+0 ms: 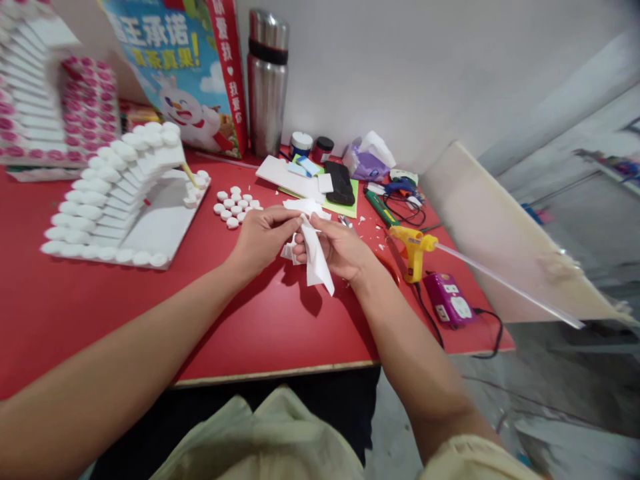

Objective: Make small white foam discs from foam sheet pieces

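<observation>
Over the middle of the red table [150, 313], both hands meet on white foam pieces [316, 257]. My left hand [263, 237] pinches the top of the pieces with its fingertips. My right hand [337, 248] is curled around them, and a long white strip hangs down from it. Small metal scissors [345, 223] peek out just behind my right hand. More white scraps lie on the table under the hands.
A white foam model [125, 200] with round caps stands at the left. Several loose white discs [234, 203] lie behind the hands. A yellow glue gun [415, 250] with a long stick and a purple power strip [450, 300] sit at the right. A steel flask [267, 80] stands at the back.
</observation>
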